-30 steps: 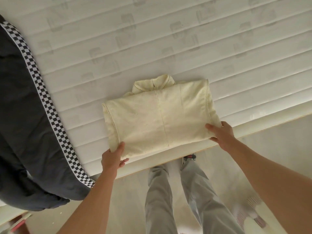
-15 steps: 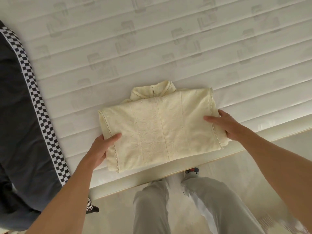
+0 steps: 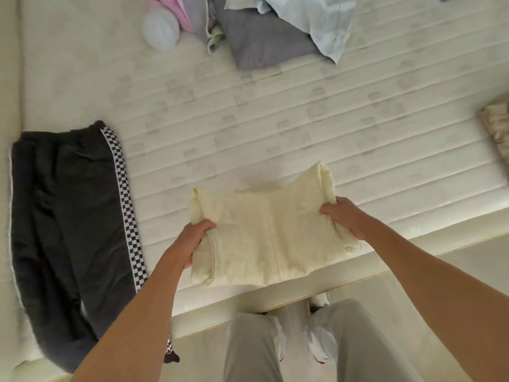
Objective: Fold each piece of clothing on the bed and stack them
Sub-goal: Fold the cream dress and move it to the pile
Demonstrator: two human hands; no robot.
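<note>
A folded cream garment (image 3: pixel 264 232) with beaded trim is lifted just above the near edge of the white mattress (image 3: pixel 248 128). My left hand (image 3: pixel 197 238) grips its left side, thumb on top. On the opposite side my right hand (image 3: pixel 344 216) grips the right edge the same way. Black trousers (image 3: pixel 68 221) with a checkered side stripe lie spread at the left of the bed, their lower end hanging over the edge. A heap of unfolded clothes (image 3: pixel 264 28), grey, pink and pale blue, lies at the far side.
A round white object (image 3: pixel 161 30) sits by the far heap. A patterned beige item (image 3: pixel 495 128) shows at the right edge of the bed. My legs in grey trousers (image 3: pixel 303 346) stand against the bed's near edge.
Both hands went from resting on the garment's edges to gripping its sides and lifting it off the mattress. The view tilted up, revealing the far heap.
</note>
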